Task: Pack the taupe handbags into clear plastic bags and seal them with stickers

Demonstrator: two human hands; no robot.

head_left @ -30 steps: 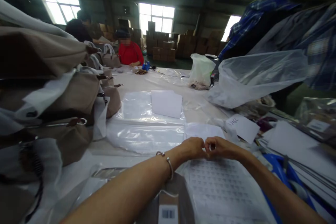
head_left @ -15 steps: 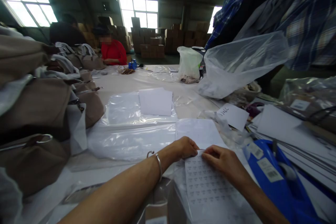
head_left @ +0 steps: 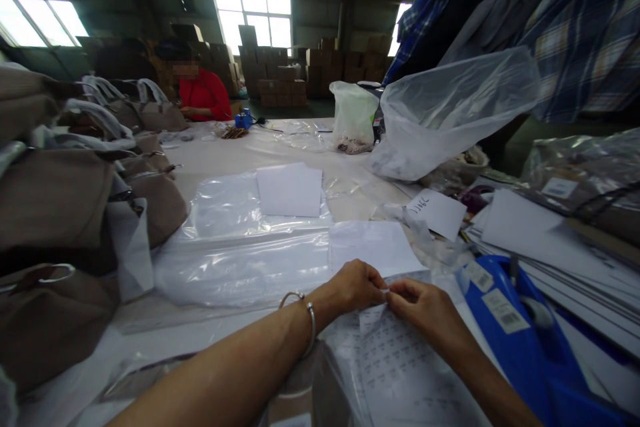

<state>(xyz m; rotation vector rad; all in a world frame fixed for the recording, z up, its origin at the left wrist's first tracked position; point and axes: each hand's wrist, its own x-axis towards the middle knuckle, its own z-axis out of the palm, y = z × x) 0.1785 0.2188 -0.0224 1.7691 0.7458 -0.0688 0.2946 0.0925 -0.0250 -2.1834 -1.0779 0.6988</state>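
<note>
A sheet of small printed labels (head_left: 400, 363) lies in front of me, its top edge bent up between my fingers. My left hand (head_left: 358, 285), with a silver bangle on its wrist, pinches that edge from the left. Close against it, my right hand (head_left: 423, 307) is closed on the same edge, fingertips nearly touching the left ones. What exactly lies between the fingertips is too small to make out. Beneath and beyond the hands is a white paper sheet (head_left: 373, 243). Clear plastic bags (head_left: 245, 267) lie flat to the left.
Brown handbags (head_left: 55, 193) are piled at left. A blue tape dispenser (head_left: 525, 353) and stacked white cards (head_left: 540, 233) sit at right. White cards (head_left: 290, 192) rest on the plastic bags. Farther back are a plastic sack (head_left: 450, 113) and a person in red (head_left: 205, 95).
My left hand has moved slightly right, up to the right fingertips. The label sheet's top edge, flatter before, is now bent up and creased. The whole view has shifted a little.
</note>
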